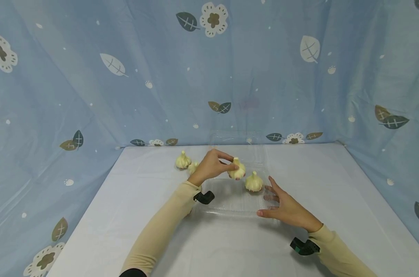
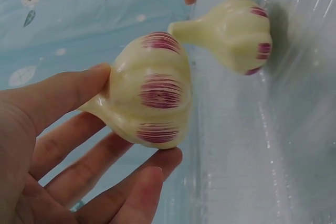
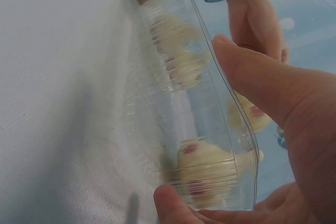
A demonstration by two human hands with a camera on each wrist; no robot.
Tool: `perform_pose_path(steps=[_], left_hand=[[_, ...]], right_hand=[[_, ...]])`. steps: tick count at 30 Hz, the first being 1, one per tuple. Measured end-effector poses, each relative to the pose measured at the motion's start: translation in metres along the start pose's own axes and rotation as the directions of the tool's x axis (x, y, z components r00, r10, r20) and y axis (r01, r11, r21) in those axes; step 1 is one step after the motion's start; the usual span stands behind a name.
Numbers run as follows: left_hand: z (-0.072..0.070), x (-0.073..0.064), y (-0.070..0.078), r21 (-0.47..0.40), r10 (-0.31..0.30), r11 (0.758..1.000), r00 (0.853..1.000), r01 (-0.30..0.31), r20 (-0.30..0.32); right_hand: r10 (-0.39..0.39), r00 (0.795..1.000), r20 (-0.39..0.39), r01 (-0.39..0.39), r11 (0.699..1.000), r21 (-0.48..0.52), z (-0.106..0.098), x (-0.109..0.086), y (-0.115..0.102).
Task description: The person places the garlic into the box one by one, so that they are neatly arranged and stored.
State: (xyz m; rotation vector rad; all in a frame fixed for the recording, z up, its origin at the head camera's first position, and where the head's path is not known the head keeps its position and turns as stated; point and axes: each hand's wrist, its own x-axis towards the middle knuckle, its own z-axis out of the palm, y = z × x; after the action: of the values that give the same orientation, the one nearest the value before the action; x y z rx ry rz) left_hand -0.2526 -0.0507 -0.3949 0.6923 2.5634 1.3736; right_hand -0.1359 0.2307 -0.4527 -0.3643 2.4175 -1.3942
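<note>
My left hand (image 1: 211, 167) pinches a pale garlic bulb (image 2: 152, 90) with purple-streaked sides, holding it above a clear plastic box (image 1: 226, 212). Another garlic bulb (image 1: 254, 182) sits inside the box toward its right side, its stem upward. At the box's front right corner is my right hand (image 1: 289, 207), fingers spread and fairly straight along the wall. Its thumb (image 3: 247, 66) lies close to the rim in the right wrist view. The box's hinged clear lid (image 1: 237, 148) stands raised at the back.
Left of the box are more garlic bulbs, one at the back (image 1: 183, 160) and one partly hidden (image 1: 193, 167) behind my left hand. A white cloth covers the table (image 1: 316, 173). Blue patterned fabric (image 1: 161, 77) hangs behind and at both sides.
</note>
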Motion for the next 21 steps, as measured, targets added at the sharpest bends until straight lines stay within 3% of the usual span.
perform_pose_path(steps=[21], left_hand=[[0.011, 0.002, -0.006, 0.078, -0.064, 0.995, 0.997, 0.061, 0.048]], right_hand=[[-0.002, 1.000, 0.010, 0.002, 1.000, 0.010, 0.000, -0.002, -0.003]])
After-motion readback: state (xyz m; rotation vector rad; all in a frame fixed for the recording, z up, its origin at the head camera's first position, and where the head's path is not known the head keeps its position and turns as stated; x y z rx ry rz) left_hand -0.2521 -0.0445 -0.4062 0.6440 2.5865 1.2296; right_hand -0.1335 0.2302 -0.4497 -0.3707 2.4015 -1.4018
